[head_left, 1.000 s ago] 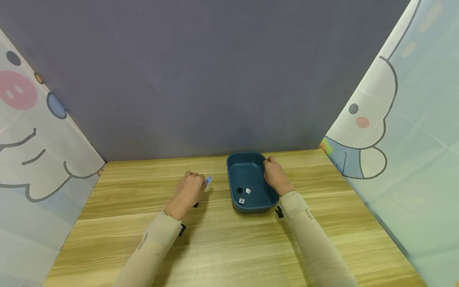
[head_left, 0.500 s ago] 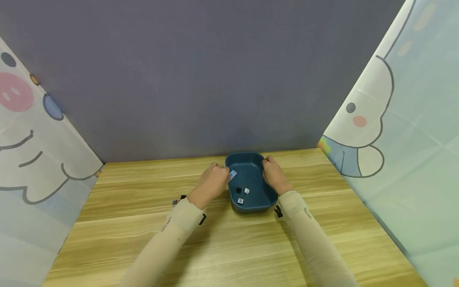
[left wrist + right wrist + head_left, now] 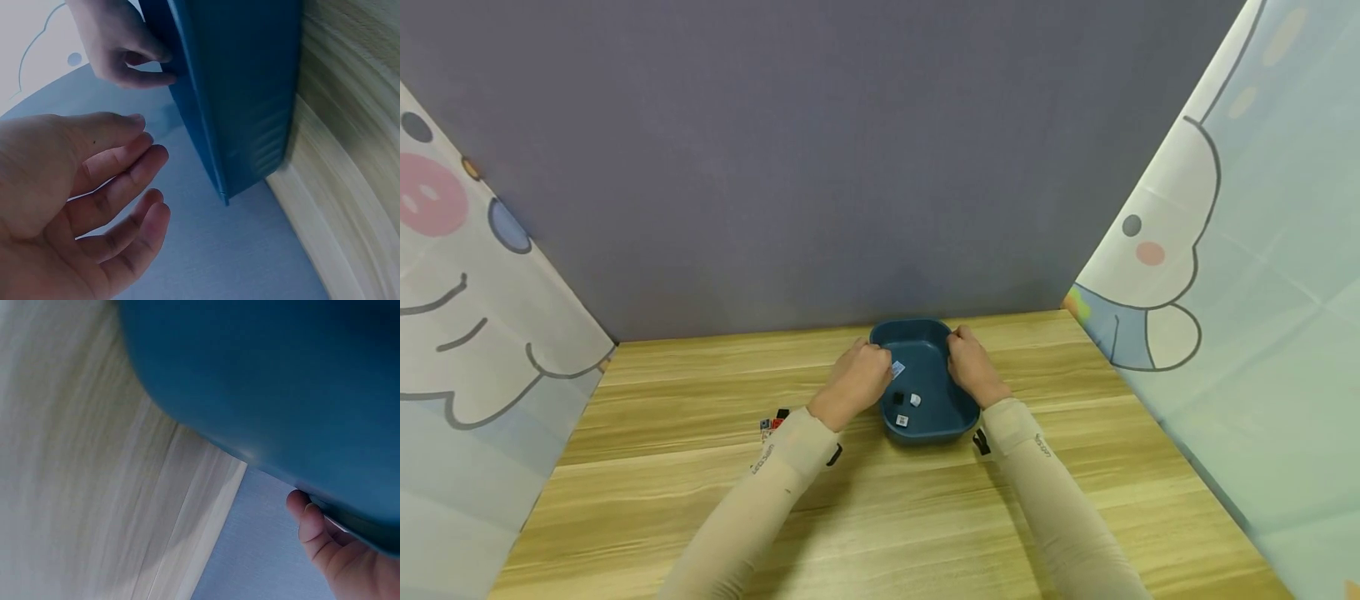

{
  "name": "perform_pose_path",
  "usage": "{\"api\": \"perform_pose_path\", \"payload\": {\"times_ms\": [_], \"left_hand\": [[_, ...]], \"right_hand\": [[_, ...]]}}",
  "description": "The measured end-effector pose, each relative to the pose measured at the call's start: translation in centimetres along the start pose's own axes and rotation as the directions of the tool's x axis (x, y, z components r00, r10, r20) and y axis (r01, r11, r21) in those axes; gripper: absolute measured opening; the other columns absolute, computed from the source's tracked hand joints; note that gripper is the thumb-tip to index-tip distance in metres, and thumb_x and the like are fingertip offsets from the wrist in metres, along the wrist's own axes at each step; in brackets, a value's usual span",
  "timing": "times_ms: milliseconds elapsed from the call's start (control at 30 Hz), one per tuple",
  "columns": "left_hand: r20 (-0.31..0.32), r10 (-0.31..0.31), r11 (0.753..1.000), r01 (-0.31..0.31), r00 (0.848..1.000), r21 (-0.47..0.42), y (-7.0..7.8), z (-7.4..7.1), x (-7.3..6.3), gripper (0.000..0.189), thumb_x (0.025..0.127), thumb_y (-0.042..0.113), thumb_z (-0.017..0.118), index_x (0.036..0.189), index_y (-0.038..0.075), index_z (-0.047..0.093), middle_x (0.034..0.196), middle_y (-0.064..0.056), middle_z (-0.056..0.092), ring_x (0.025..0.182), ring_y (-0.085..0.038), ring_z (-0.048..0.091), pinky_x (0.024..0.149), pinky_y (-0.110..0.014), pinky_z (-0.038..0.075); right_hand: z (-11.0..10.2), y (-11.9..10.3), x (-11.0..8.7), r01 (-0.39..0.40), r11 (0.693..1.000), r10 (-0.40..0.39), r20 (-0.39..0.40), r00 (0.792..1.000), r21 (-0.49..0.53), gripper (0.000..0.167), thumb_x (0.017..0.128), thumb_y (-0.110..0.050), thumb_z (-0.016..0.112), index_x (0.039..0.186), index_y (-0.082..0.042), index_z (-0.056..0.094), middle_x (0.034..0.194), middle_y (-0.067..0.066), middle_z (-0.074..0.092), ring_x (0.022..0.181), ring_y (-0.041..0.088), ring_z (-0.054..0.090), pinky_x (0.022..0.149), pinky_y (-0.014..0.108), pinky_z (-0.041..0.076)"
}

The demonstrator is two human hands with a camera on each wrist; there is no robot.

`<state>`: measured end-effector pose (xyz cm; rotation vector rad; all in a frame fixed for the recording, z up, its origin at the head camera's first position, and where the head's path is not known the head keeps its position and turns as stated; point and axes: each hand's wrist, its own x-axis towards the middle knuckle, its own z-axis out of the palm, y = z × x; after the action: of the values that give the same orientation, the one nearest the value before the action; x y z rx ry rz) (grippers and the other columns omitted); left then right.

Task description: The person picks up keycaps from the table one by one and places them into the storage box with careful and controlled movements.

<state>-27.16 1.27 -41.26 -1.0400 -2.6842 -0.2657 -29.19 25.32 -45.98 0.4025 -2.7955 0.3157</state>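
Observation:
A dark blue plastic tub (image 3: 928, 421) stands on the wooden table. My right hand (image 3: 968, 367) grips its right rim, fingers over the edge and thumb outside; the right wrist view shows fingertips (image 3: 306, 515) at the rim. My left hand (image 3: 859, 379) hovers at the left rim. In the left wrist view its fingers (image 3: 119, 194) are loosely bent, apart from the tub, with nothing seen between them. Just beyond that hand a small blue-and-white slip (image 3: 898, 368) shows inside the tub. Also in the tub are a small black square (image 3: 898, 399), a white block (image 3: 915, 400) and a white tile (image 3: 902, 421).
Left of the left sleeve lies a cluster of small red, black and blue pieces (image 3: 772, 423), partly hidden by the forearm. A grey wall panel (image 3: 850, 167) rises behind the table, and printed cartoon sheets (image 3: 1157, 225) hang at both sides.
My left hand has moved right, from above the table to the tub's left rim, bringing the blue-and-white slip over the tub; its fingers now appear loosened. The right hand stays on the rim.

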Motion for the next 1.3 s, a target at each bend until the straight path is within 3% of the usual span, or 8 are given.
{"api": "perform_pose_path", "payload": {"times_ms": [167, 267, 533, 700, 800, 1000, 1167, 1300], "left_hand": [[0.016, -0.026, 0.999, 0.027, 1.0, -0.036, -0.4, 0.3, -0.4, 0.021, 0.091, 0.011, 0.073, 0.071, 0.012, 0.067, 0.068, -0.001, 0.062, 0.076, -0.025, 0.063, 0.081, -0.036, 0.051], [0.006, -0.046, 0.997, 0.046, 0.999, -0.058, -0.6, 0.4, -0.7, 0.023, 0.09, 0.008, 0.071, 0.068, 0.013, 0.065, 0.066, 0.001, 0.059, 0.077, -0.023, 0.061, 0.071, -0.034, 0.052], [0.013, -0.085, 0.99, 0.086, 0.996, -0.113, -1.4, -0.3, -2.1, 0.033, 0.088, 0.002, 0.068, 0.06, 0.014, 0.054, 0.061, 0.003, 0.046, 0.059, -0.013, 0.046, 0.051, -0.029, 0.042], [0.005, -0.094, 0.983, 0.094, 0.996, -0.156, -2.4, -1.2, -3.8, 0.031, 0.086, -0.006, 0.063, 0.063, 0.013, 0.054, 0.063, 0.003, 0.044, 0.058, -0.011, 0.038, 0.054, -0.027, 0.037], [0.007, -0.103, 0.978, 0.103, 0.995, -0.179, -3.3, -1.7, -5.1, 0.023, 0.088, -0.006, 0.065, 0.071, 0.01, 0.063, 0.068, 0.001, 0.055, 0.059, -0.011, 0.045, 0.057, -0.027, 0.042], [0.074, -0.187, 0.964, 0.198, 0.98, -0.178, -5.1, -2.5, -7.6, 0.003, 0.092, 0.005, 0.071, 0.09, 0.005, 0.072, 0.086, -0.006, 0.069, 0.072, -0.016, 0.063, 0.068, -0.034, 0.055], [0.108, -0.261, 0.942, 0.278, 0.959, -0.189, -6.3, -2.8, -9.4, 0.005, 0.093, 0.009, 0.071, 0.096, 0.006, 0.074, 0.092, -0.007, 0.071, 0.078, -0.02, 0.066, 0.071, -0.037, 0.057], [0.083, -0.268, 0.941, 0.279, 0.96, -0.19, -7.3, -3.0, -10.8, 0.004, 0.092, 0.007, 0.072, 0.094, 0.004, 0.074, 0.09, -0.008, 0.071, 0.073, -0.017, 0.065, 0.07, -0.037, 0.057]], "right_hand": [[-0.1, -0.1, 0.0, -0.003, 1.0, 0.003, 0.009, 1.0, 0.0, 0.016, 0.088, 0.009, 0.061, 0.103, 0.013, 0.061, 0.111, 0.029, 0.053, 0.094, 0.039, 0.061, 0.079, 0.044, 0.055], [-0.1, -0.2, 0.1, -0.004, 1.0, 0.004, 0.007, 1.0, 0.003, 0.015, 0.088, 0.009, 0.06, 0.103, 0.013, 0.061, 0.11, 0.028, 0.053, 0.094, 0.039, 0.061, 0.08, 0.043, 0.055], [0.1, 0.0, 0.1, 0.015, 1.0, -0.015, -0.006, 1.0, -0.003, 0.016, 0.087, 0.009, 0.062, 0.103, 0.013, 0.061, 0.11, 0.028, 0.053, 0.094, 0.039, 0.061, 0.08, 0.044, 0.055], [0.0, -0.1, 0.0, 0.013, 1.0, -0.014, -0.007, 1.0, -0.003, 0.015, 0.087, 0.009, 0.062, 0.102, 0.012, 0.061, 0.11, 0.028, 0.053, 0.093, 0.038, 0.061, 0.079, 0.044, 0.055], [-0.1, -0.2, 0.0, 0.017, 1.0, -0.017, -0.013, 1.0, 0.002, 0.016, 0.087, 0.009, 0.063, 0.103, 0.013, 0.061, 0.109, 0.028, 0.053, 0.093, 0.039, 0.061, 0.079, 0.044, 0.055], [-0.2, -0.3, -0.1, 0.035, 0.999, -0.035, -0.034, 0.999, -0.003, 0.018, 0.087, 0.009, 0.065, 0.104, 0.014, 0.062, 0.108, 0.028, 0.054, 0.092, 0.04, 0.062, 0.078, 0.046, 0.055], [-0.1, -0.3, -0.1, 0.04, 0.999, -0.041, -0.039, 0.998, -0.011, 0.014, 0.087, 0.009, 0.065, 0.1, 0.013, 0.062, 0.106, 0.027, 0.053, 0.089, 0.038, 0.061, 0.076, 0.045, 0.055], [0.0, -0.2, -0.2, 0.055, 0.999, -0.055, -0.061, 0.997, -0.004, 0.012, 0.085, 0.01, 0.065, 0.097, 0.012, 0.061, 0.104, 0.027, 0.053, 0.087, 0.038, 0.061, 0.075, 0.045, 0.055]]}}
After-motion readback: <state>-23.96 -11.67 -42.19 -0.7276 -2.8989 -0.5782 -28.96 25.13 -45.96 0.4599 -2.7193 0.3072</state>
